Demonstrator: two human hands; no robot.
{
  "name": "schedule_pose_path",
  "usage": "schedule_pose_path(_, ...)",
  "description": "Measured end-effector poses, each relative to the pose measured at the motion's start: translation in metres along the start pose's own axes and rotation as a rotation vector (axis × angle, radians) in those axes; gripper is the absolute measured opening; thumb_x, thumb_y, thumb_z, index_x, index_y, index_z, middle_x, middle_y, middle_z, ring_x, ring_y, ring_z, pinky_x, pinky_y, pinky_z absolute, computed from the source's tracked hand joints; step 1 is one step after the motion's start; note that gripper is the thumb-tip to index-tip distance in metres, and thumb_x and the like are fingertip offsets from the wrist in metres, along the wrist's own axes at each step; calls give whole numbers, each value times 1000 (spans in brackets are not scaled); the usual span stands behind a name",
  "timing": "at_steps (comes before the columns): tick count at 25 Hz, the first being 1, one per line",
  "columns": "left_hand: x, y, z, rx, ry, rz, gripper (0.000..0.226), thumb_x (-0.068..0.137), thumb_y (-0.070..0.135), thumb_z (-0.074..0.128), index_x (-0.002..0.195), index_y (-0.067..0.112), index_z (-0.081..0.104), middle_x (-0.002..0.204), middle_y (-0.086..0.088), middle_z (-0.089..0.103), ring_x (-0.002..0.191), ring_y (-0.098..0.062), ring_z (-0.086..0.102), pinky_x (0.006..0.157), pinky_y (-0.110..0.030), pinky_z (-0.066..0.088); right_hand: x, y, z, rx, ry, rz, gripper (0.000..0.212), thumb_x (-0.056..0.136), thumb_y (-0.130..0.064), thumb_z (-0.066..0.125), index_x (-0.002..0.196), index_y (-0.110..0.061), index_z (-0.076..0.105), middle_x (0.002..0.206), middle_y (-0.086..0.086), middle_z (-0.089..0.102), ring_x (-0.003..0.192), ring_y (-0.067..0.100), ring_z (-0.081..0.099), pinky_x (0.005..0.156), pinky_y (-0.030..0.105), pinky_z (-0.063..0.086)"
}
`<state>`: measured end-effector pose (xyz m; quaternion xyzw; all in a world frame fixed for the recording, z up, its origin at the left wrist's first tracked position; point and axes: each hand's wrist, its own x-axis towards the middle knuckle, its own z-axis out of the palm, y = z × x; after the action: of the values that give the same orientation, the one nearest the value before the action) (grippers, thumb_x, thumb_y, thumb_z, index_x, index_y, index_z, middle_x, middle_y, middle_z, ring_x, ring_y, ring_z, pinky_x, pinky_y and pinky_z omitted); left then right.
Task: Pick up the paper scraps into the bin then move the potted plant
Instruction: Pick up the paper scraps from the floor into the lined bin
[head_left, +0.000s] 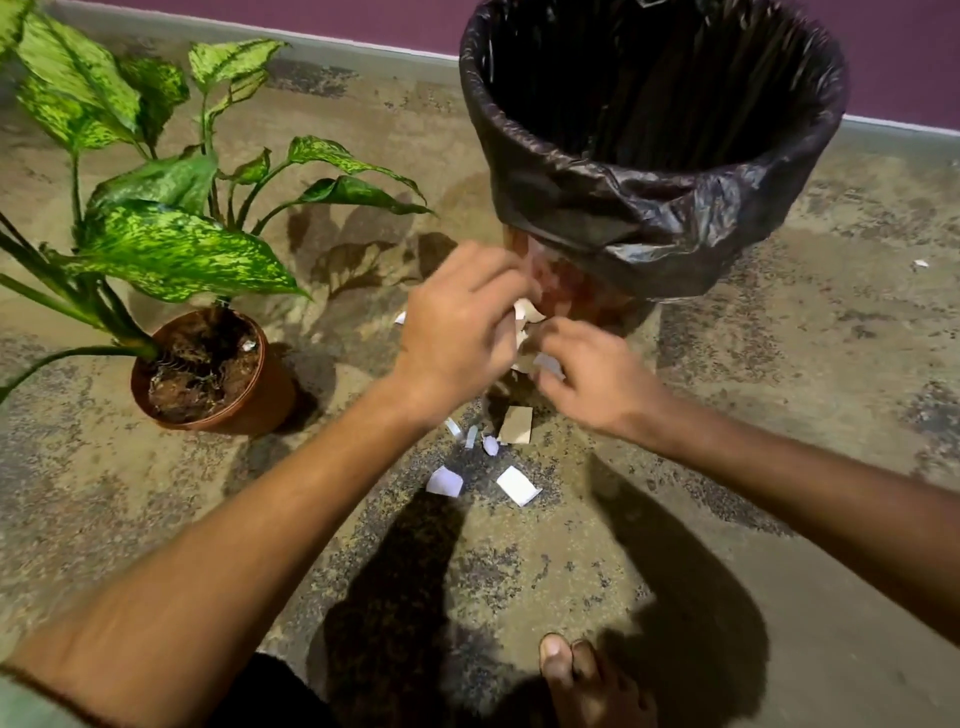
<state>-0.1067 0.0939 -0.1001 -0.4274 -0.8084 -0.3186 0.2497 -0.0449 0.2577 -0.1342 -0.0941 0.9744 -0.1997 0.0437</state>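
Note:
A bin lined with a black bag stands at the upper right. In front of its base my left hand grips a bunch of white paper scraps. My right hand is close beside it, its fingers curled on a pale scrap. Several more scraps lie on the floor below the hands: a brown piece, a white piece and a lilac piece. The potted plant, in a brown pot with speckled green leaves, stands at the left.
The floor is mottled concrete. A small scrap lies on the plant's soil, another on the floor left of my left hand, and one far right. My bare foot is at the bottom. A purple wall runs behind.

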Motion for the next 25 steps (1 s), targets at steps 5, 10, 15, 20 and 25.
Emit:
schedule_pose_path(5,-66,-34,1,30,-803,-332,45,86,17,57,131,18,51,131,0,51,120,-21,49,96,-39,47,3,10,63,-227,-624,60,112,72,-67,70,153,-38,-1,164,3,-2,148,32,14,112,46,35)
schedule_pose_path(10,-119,-46,13,125,-1209,-393,97,77,49,72,150,20,16,156,-3,20,139,-27,25,111,-43,29,6,-7,88,-475,-677,-70,125,67,-63,77,151,-43,-12,164,4,-10,145,37,16,102,47,43)
schedule_pose_path(15,-144,-46,28,195,-1172,-456,95,77,44,73,149,16,19,154,-5,22,138,-29,22,111,-44,34,11,-24,103,-502,-603,-101,97,83,-55,67,155,-32,6,161,13,4,143,36,21,100,44,46)
schedule_pose_path(20,-148,-39,36,220,-1116,-494,60,84,26,69,138,15,44,142,-3,35,127,-28,33,104,-41,42,7,-21,118,-428,-480,-160,45,94,-18,59,137,-17,49,138,10,39,116,29,42,91,40,50)
schedule_pose_path(25,-147,-34,36,155,-1039,-570,44,89,14,64,132,16,52,132,-2,47,116,-26,52,101,-36,45,6,-18,115,-308,-433,-172,27,96,-24,56,120,-11,60,125,5,47,111,24,48,98,38,46)
